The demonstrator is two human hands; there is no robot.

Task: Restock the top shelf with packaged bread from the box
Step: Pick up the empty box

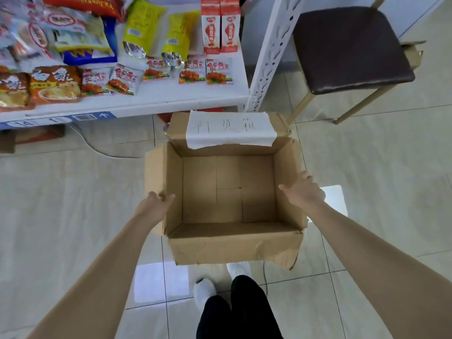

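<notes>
An open cardboard box point(227, 192) is held between both hands above the tiled floor point(73, 204), in front of the white shelf point(137, 104). Its inside is bare cardboard; no bread lies in it. The left hand point(156, 204) presses against the box's left wall with the thumb hooked over the rim and the fingers spread wide on the outside. The right hand point(303, 189) lies flat against the right wall, its thumb over the rim and its fingers open along the outside. A white paper label point(230, 129) with handwritten characters is stuck to the far flap.

On the shelf, packaged bread point(208, 70) in clear wrappers with red and orange print stands in a row along the front edge. Behind it lie yellow packets point(144, 25) and two red-and-white cartons point(220, 25) towards the right end. Orange packs point(55, 84) sit at the front left.

Right of the shelf's upright stands a dark padded stool point(349, 50). Below the box, the person's white shoes point(204, 289) and dark trousers show.
</notes>
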